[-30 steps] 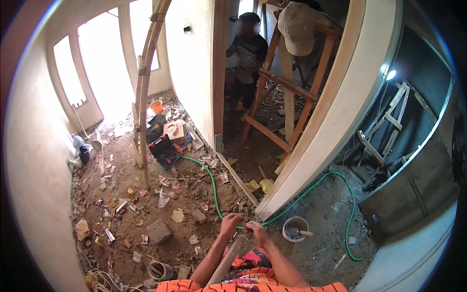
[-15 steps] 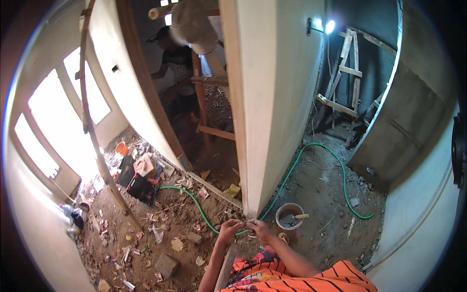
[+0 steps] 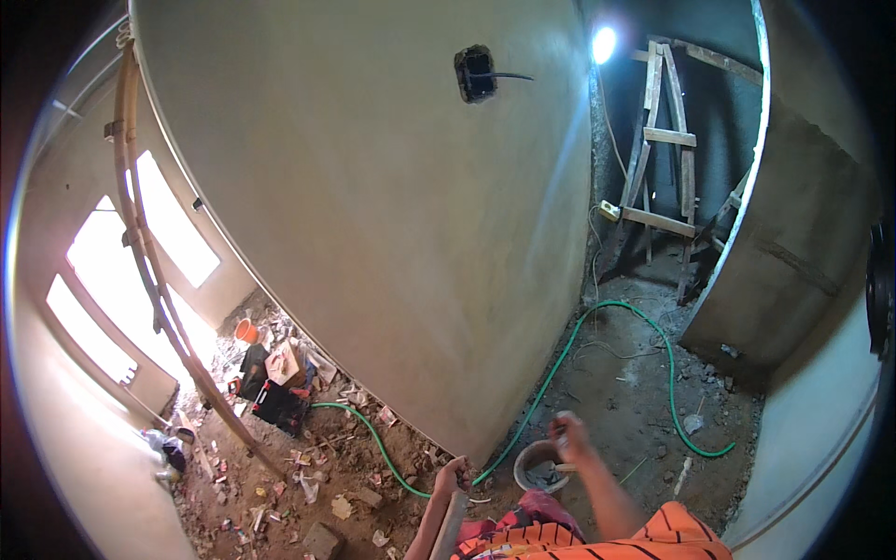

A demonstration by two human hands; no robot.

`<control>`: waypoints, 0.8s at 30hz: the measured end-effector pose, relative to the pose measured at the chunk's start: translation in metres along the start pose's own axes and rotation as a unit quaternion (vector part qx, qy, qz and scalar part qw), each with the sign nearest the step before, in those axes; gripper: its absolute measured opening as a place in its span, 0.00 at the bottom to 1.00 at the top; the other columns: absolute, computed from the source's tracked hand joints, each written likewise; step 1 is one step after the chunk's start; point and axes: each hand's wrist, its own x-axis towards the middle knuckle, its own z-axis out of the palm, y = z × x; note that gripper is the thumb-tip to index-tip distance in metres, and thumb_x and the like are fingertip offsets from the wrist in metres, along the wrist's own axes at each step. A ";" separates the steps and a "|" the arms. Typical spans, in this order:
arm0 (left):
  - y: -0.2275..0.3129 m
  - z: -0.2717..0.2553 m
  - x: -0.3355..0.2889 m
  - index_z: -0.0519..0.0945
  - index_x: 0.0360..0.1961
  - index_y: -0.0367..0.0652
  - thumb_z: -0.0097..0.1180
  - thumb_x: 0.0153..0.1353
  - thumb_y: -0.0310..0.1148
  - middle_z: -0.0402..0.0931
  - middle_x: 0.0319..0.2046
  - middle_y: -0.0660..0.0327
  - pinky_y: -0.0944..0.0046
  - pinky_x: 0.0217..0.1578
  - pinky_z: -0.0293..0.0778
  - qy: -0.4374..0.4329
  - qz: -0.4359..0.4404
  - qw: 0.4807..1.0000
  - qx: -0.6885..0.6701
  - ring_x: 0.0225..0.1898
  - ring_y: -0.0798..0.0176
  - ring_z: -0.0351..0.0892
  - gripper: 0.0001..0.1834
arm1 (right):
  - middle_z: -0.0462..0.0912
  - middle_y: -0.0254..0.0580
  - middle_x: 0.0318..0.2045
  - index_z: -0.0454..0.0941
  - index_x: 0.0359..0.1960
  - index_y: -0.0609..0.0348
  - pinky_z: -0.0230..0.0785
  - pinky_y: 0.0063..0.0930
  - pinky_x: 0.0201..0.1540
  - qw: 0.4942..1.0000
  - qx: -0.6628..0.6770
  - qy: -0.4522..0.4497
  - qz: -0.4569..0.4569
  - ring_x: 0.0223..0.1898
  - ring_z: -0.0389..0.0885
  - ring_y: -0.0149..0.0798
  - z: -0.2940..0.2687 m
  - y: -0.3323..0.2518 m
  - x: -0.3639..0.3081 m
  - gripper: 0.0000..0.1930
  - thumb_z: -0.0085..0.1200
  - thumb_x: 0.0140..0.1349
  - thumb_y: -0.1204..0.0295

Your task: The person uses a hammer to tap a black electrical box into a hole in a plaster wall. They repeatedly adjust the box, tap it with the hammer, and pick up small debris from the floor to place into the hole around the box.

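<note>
My left hand is closed beside the lower corner of the plastered wall; whatever it grips is hidden. Along that forearm runs a pale wooden strip, its top end just under the hand. Slightly blurred, my right hand is raised apart from the left, fingers curled, with something dark at the fingertips too small to make out. Just below and left of it stands a round bucket holding grey mix, with a wooden-handled tool leaning at its rim.
A green hose snakes over the dirt floor around the wall corner. Rubble, an open black toolbox and an orange bucket lie at left, near upright poles. A wooden trestle stands beneath a lit lamp at far right.
My hands, earlier together at the wall corner, are now apart; the right has moved right and up by the bucket. The view has shifted: the wall face with a socket hole now covers the doorway.
</note>
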 end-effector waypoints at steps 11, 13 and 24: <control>-0.010 0.016 -0.022 0.70 0.25 0.46 0.47 0.58 0.35 0.64 0.18 0.68 0.71 0.16 0.62 -0.006 0.065 0.996 -0.055 0.14 0.71 0.61 0.08 | 0.71 0.29 0.22 0.72 0.29 0.53 0.60 0.21 0.21 0.983 -0.169 -0.009 -0.078 0.20 0.67 0.24 -0.019 -0.142 0.011 0.03 0.51 0.54 0.72; -0.022 0.000 -0.038 0.71 0.27 0.46 0.45 0.60 0.34 0.65 0.18 0.67 0.70 0.16 0.61 -0.011 0.091 0.993 -0.079 0.15 0.70 0.60 0.06 | 0.71 0.29 0.22 0.72 0.28 0.52 0.61 0.20 0.21 0.989 -0.134 0.010 -0.057 0.20 0.68 0.24 -0.020 -0.138 0.009 0.02 0.51 0.54 0.71; -0.122 -0.010 -0.090 0.71 0.27 0.45 0.43 0.61 0.33 0.67 0.18 0.67 0.68 0.13 0.62 0.070 0.091 0.982 -0.151 0.14 0.70 0.62 0.08 | 0.71 0.26 0.23 0.71 0.26 0.47 0.63 0.16 0.21 0.990 -0.124 -0.002 -0.068 0.20 0.67 0.20 -0.013 -0.165 -0.005 0.05 0.53 0.56 0.65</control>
